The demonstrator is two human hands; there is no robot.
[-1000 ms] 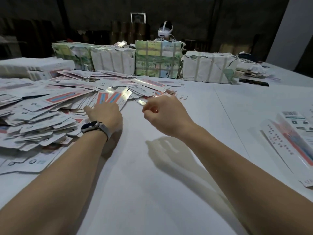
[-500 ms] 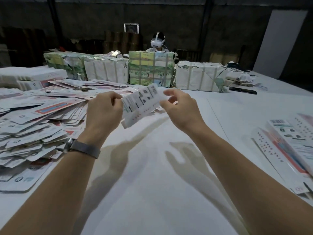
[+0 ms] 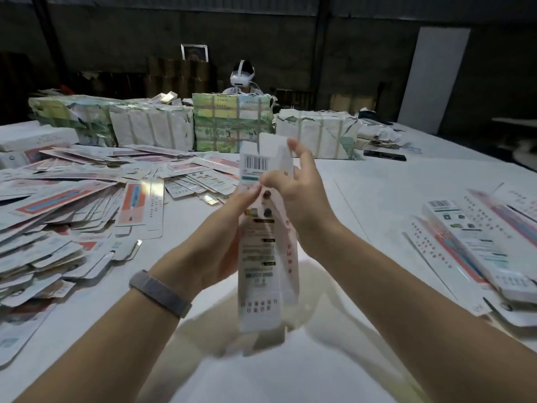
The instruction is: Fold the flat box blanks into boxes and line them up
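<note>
We hold a long white printed cardboard box blank (image 3: 263, 237) upright above the white table (image 3: 363, 199), our left hand (image 3: 220, 242) gripping its left edge, our right hand (image 3: 296, 184) pinching the upper part, index finger extended; its motion-blurred bottom flaps are hard to make out

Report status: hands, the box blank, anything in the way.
Both hands, left and right, grip one box blank, upright above the table, partly opened. Loose blanks pile left, folded boxes right. Nothing blocking.
</note>
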